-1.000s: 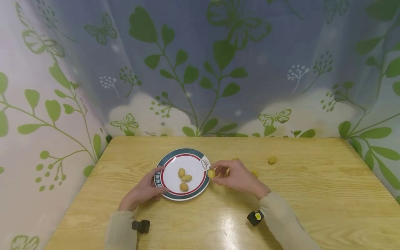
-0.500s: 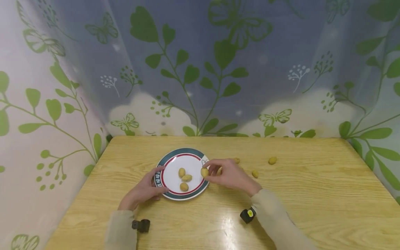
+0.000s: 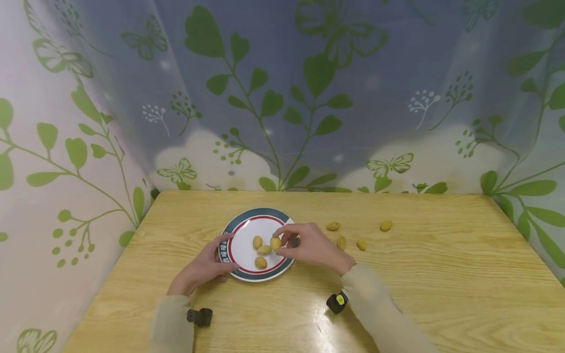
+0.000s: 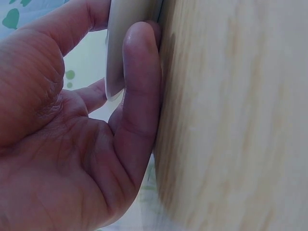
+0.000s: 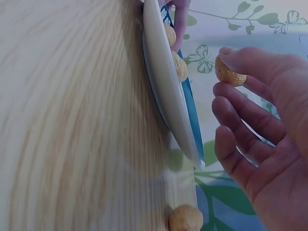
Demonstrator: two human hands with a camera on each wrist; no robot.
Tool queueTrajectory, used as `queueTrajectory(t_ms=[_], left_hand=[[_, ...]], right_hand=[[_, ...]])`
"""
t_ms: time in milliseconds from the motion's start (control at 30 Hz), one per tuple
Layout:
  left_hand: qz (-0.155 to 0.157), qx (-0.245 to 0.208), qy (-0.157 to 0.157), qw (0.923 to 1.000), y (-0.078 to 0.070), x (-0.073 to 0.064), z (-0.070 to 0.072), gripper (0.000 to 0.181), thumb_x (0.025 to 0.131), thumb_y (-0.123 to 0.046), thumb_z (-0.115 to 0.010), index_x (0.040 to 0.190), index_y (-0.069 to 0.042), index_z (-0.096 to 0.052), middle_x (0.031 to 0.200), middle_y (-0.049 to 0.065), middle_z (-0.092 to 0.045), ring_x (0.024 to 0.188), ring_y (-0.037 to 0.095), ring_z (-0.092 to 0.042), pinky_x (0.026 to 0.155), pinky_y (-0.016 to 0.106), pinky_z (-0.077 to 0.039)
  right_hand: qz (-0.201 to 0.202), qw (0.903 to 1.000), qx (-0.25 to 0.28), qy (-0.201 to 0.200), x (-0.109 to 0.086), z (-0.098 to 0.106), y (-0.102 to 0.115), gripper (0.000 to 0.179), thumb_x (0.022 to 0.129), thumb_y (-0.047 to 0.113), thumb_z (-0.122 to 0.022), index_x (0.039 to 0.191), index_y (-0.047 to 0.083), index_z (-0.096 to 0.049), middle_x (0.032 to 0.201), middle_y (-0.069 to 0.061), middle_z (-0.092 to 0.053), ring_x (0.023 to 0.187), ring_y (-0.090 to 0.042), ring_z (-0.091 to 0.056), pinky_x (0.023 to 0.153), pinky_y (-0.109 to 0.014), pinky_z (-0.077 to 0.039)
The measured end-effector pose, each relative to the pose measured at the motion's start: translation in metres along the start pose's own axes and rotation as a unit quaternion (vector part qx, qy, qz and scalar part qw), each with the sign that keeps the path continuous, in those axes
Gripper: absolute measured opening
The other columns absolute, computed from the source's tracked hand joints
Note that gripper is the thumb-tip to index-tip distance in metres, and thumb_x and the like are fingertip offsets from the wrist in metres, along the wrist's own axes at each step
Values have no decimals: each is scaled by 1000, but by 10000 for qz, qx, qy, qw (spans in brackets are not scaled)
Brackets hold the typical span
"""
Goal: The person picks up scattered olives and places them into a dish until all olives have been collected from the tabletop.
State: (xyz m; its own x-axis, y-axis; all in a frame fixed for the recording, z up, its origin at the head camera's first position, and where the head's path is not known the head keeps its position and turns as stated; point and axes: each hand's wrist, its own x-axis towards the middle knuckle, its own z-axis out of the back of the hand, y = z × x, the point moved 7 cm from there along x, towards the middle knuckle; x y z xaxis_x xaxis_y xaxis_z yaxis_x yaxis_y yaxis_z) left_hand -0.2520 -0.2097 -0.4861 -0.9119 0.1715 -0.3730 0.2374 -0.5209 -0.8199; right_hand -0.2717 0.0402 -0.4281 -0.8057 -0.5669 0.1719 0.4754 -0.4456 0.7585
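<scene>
My left hand (image 3: 202,267) grips the left rim of a white plate (image 3: 240,257) with a dark teal border and a red ring. In the left wrist view, fingers (image 4: 139,91) lie under the plate's edge. My right hand (image 3: 311,245) pinches a tan, wrinkled walnut (image 3: 275,243) between thumb and fingertips. That held walnut (image 5: 230,74) is apart from the plate in the right wrist view, above its right part. Three walnuts (image 3: 260,263) lie on the plate near its middle.
Right of the plate, several loose walnuts (image 3: 361,244) lie on the wooden table (image 3: 441,274), one of them (image 3: 341,242) close behind my right wrist. A leaf-and-butterfly patterned curtain (image 3: 273,147) hangs along the table's back and sides.
My right hand has moved left with the walnut, from beside the plate's right rim to over the plate. The left hand and plate have stayed in place.
</scene>
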Motion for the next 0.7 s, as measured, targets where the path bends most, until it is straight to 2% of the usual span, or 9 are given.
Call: queueTrajectory(t_ms=[200,433,700], left_hand=[[-34,12,13,10000,-1,0,-1,89,87,-21,-82,160,-24,-30,147,24,-38,69,17,-60,65,30,-55],[1,33,1,10000,-1,0,-1,89,87,-23,-82,160,-25,-30,147,23,-38,70,18,-59,66,30,-55],[6,-7,-11,10000,-2,-1,0,88,87,-21,-82,159,-23,-31,145,24,-40,68,17,-59,65,29,-55]], right_hand=[[172,9998,84,-11,7,-7,5,28,86,20,-82,113,18,-74,86,7,-72,77,-2,-63,69,-21,-54],[184,9998,22,-9,13,-16,9,28,85,21,-83,112,17,-75,85,7,-73,78,-2,-64,69,-20,-53],[341,9994,79,22,20,-28,15,29,85,19,-84,112,13,-75,86,4,-74,79,-4,-65,75,-21,-54]])
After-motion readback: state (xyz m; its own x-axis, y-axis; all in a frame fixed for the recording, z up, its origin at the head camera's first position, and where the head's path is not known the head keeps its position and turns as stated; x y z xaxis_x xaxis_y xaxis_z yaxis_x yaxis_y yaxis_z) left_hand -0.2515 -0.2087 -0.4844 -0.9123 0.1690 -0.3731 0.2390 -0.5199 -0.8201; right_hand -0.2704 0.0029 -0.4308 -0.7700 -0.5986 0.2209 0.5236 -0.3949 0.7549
